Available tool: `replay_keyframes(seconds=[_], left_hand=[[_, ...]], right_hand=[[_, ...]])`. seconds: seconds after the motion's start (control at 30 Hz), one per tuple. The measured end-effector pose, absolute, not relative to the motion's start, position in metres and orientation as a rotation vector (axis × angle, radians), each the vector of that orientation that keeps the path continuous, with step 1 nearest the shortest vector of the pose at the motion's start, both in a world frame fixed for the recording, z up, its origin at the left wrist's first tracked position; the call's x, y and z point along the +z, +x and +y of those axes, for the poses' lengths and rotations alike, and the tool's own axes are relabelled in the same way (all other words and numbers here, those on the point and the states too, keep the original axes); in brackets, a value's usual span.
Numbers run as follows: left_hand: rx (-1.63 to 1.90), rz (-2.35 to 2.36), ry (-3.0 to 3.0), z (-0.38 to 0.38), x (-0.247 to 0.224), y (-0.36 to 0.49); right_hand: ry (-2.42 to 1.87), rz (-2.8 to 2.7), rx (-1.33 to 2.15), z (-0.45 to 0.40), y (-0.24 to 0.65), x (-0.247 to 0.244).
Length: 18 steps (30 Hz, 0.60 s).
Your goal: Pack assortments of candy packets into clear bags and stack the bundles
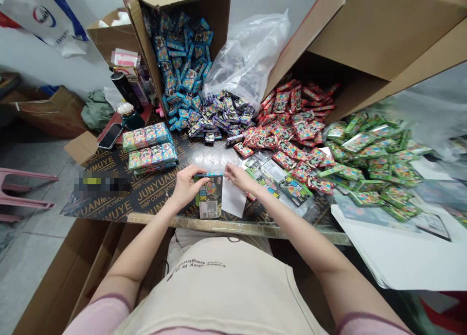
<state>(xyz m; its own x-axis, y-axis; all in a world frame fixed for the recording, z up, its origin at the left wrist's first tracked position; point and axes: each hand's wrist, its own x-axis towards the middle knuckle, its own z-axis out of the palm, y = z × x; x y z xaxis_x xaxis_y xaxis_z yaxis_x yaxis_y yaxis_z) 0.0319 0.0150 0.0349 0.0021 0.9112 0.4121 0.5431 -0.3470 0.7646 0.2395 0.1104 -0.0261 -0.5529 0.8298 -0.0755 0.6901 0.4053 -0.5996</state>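
A dark printed bag (210, 198) with a pale label stands upright at the table's front edge, a narrow blue strip along its top. My left hand (188, 185) grips its upper left side, thumb across the front. At the top right corner, the fingers of my right hand (239, 177) are pinched together on the bag's edge; their tips are partly hidden. Under my right hand lies a white sheet (234, 199). Flat printed bags (282, 182) lie just right of it. Behind my hands is a clear plastic wrapper (215, 156).
Heaps of blue packets (188, 77), purple packets (226, 112), red packets (292, 126) and green packets (379, 155) spread across the back and right. Wrapped packs (151, 150) are stacked at left near a phone (110, 136) and jar (130, 116). Cardboard boxes (352, 38) stand behind; white sheets (404, 257) overhang the right.
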Motion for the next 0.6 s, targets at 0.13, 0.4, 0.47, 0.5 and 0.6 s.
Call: replay_keyframes(seconds=[0.13, 0.4, 0.47, 0.5, 0.6], left_hand=[[1.297, 1.455, 1.989, 0.015, 0.035, 0.035], [1.426, 1.468, 1.923, 0.012, 0.031, 0.041], [1.435, 1.457, 1.914, 0.013, 0.031, 0.044], [1.433, 1.452, 1.914, 0.013, 0.031, 0.045], [1.431, 1.447, 1.933, 0.015, 0.028, 0.046]], right_hand=[[-1.030, -1.936, 1.263, 0.105, 0.231, 0.013], [-0.854, -1.704, 1.352, 0.074, 0.217, 0.042], [-0.886, -1.620, 1.341, 0.071, 0.216, 0.037], [-0.905, -1.592, 1.328, 0.069, 0.216, 0.035], [-0.950, -1.641, 1.164, 0.059, 0.218, 0.030]])
